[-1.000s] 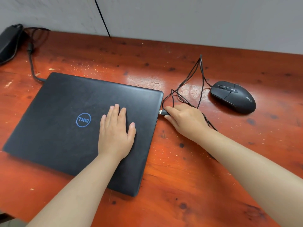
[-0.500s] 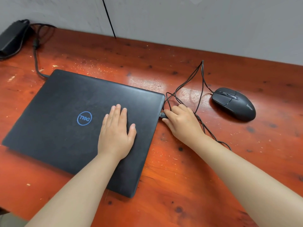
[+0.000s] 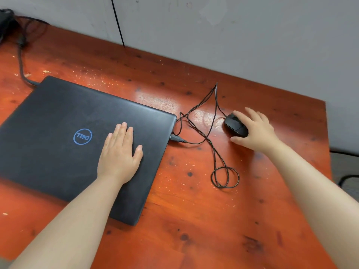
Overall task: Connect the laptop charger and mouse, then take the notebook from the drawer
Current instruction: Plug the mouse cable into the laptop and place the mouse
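Note:
A closed black laptop (image 3: 58, 123) with a blue logo lies on the red-brown wooden desk (image 3: 194, 220). My left hand (image 3: 120, 152) rests flat on its lid, fingers together. The mouse's USB plug (image 3: 175, 138) sits in the laptop's right edge, and its thin black cable (image 3: 215, 152) loops across the desk. My right hand (image 3: 256, 131) lies over the black mouse (image 3: 234, 125) at the right, fingers spread around it. The charger cable (image 3: 20, 61) runs from the back left corner into the laptop's rear edge. No drawer or notebook is in view.
A grey wall (image 3: 233, 35) runs along the back of the desk, with a thin black wire (image 3: 117, 22) hanging down it. The charger brick (image 3: 4, 18) lies at the far left corner. The desk's right edge (image 3: 328, 152) drops off beyond the mouse.
My right hand let go of the USB plug at the laptop's side and moved right onto the mouse. The left hand stayed on the lid.

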`<state>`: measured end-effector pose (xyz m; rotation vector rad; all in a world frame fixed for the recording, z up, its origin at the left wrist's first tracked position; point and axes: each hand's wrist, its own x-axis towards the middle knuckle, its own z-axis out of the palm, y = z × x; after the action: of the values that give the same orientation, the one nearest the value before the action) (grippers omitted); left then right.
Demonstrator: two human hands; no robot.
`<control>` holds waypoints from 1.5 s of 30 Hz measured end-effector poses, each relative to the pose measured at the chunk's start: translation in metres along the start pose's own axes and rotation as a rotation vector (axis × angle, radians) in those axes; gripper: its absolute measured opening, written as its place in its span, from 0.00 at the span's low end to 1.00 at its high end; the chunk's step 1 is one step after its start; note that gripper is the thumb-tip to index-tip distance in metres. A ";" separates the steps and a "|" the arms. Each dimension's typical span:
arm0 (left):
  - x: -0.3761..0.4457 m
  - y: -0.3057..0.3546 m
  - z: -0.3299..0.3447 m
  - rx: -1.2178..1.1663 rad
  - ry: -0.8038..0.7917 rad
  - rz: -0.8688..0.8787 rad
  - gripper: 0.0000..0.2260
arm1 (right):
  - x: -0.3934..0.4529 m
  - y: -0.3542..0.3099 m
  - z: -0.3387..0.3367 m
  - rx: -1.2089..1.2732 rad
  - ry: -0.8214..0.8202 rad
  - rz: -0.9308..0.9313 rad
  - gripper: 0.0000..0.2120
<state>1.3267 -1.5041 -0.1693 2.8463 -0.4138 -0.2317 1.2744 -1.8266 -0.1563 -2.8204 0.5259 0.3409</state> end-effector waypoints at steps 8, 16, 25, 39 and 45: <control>0.000 -0.001 -0.001 -0.004 0.005 0.012 0.24 | -0.043 -0.018 -0.003 0.097 0.206 -0.038 0.29; -0.006 0.001 -0.009 -0.024 -0.006 0.029 0.23 | -0.172 -0.109 0.039 0.212 0.413 0.040 0.21; -0.093 -0.022 -0.008 0.010 -0.062 0.029 0.22 | -0.200 -0.167 0.088 0.334 0.217 0.398 0.21; -0.197 -0.114 -0.038 0.113 -0.198 -0.023 0.24 | -0.216 -0.188 0.090 0.392 0.293 0.476 0.19; -0.158 -0.164 -0.049 0.117 -0.226 0.142 0.24 | -0.226 -0.235 0.108 0.306 0.318 0.491 0.21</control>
<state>1.2285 -1.2941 -0.1477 2.8968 -0.6934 -0.5206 1.1386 -1.5114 -0.1493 -2.4269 1.2289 -0.1041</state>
